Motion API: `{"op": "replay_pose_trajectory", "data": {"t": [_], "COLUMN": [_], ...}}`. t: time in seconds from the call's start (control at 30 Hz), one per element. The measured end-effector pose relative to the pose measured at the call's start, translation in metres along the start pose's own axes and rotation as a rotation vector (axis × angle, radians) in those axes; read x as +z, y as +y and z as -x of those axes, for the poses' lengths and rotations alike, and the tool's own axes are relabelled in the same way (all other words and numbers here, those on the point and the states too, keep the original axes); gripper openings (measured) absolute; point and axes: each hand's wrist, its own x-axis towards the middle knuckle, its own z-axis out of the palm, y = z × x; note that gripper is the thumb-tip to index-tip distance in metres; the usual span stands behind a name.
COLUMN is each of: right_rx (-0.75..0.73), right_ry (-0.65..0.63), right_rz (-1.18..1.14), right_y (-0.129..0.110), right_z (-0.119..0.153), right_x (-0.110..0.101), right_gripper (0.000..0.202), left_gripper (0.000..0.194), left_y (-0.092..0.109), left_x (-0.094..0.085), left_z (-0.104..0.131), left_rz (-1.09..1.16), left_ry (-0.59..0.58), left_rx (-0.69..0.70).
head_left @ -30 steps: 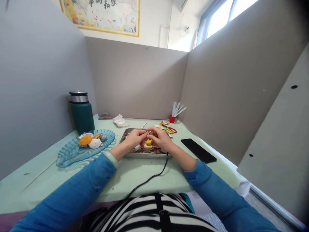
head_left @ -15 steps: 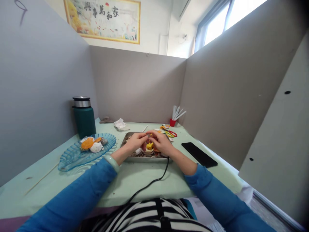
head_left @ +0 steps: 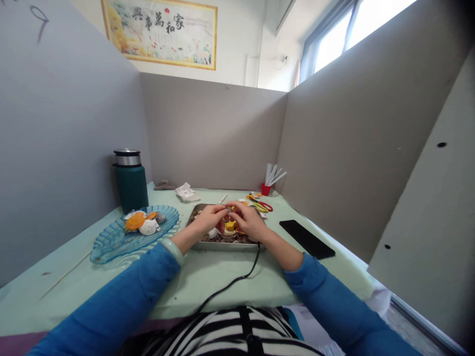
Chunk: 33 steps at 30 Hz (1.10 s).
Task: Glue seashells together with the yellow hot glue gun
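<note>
A: Largest first?
B: Tray (head_left: 218, 245): sits flat on the table (head_left: 218, 264), beneath both hands. Looks metal, stiff; probably heavy with its load of shells (head_left: 213, 233) and other bits. Best taken by the rim at both short ends.

A: Lie of it?
B: Long axis seemingly left to right, near side roughly parallel to the table's near edge.

A: Hands?
B: Left hand (head_left: 208, 218): bent over the tray, thumb and fingertips pinched on a grey bit (head_left: 229, 209). Right hand (head_left: 247, 217): opposite, fingers curled, tips pressed to the same bit.

A: Anything below?
B: Yellow piece (head_left: 230, 226): lies in the tray, between the wrists, nearer the body than the fingertips. Probably light and hard, points maybe easily chipped; take by the thick middle. Short blunt points spread outward; shows no clear long axis.

A: Smallest?
B: Grey bit: held above the tray, just where the fingertips meet. Likely light and hard, perhaps slick; too hidden to judge for fragility. Calls for a light pinch on opposite edges. Mostly covered, so heading and long axis unreadable.
</note>
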Motion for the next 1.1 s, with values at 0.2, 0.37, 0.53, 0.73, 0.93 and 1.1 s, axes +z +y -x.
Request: {"op": "replay_pose_trajectory", "data": {"t": [0.2,0.37,0.53,0.73,0.93,1.1], "right_rx": [0.011,0.003,0.013,0.055,0.06,0.091], "right_ry": [-0.008,-0.028,-0.01,0.04,0.023,0.021], "right_rz": [0.0,-0.016,-0.02,0.003,-0.016,-0.011], "right_y": [0.001,-0.002,0.0,0.001,0.002,0.003], "right_z": [-0.001,0.0,-0.001,0.0,0.0,-0.001], "right_x": [0.001,0.0,0.001,0.002,0.004,0.005], "right_gripper": [0.026,0.027,0.029,0.025,0.017,0.013], "left_gripper": [0.026,0.024,0.022,0.024,0.027,0.027], "left_y": [0.001,0.007,0.008,0.009,0.006,-0.001], "left_x": [0.0,0.001,0.001,0.002,0.001,-0.001], "left_z": [0.001,0.004,0.003,0.005,0.004,0.002], "left_rz": [-0.018,-0.017,-0.012,-0.075,-0.17,-0.194], "left_ry": [0.001,0.001,0.032,0.042,0.021,0.007], "left_rx": [-0.001,-0.018,0.004,0.016,0.058,0.104]}}
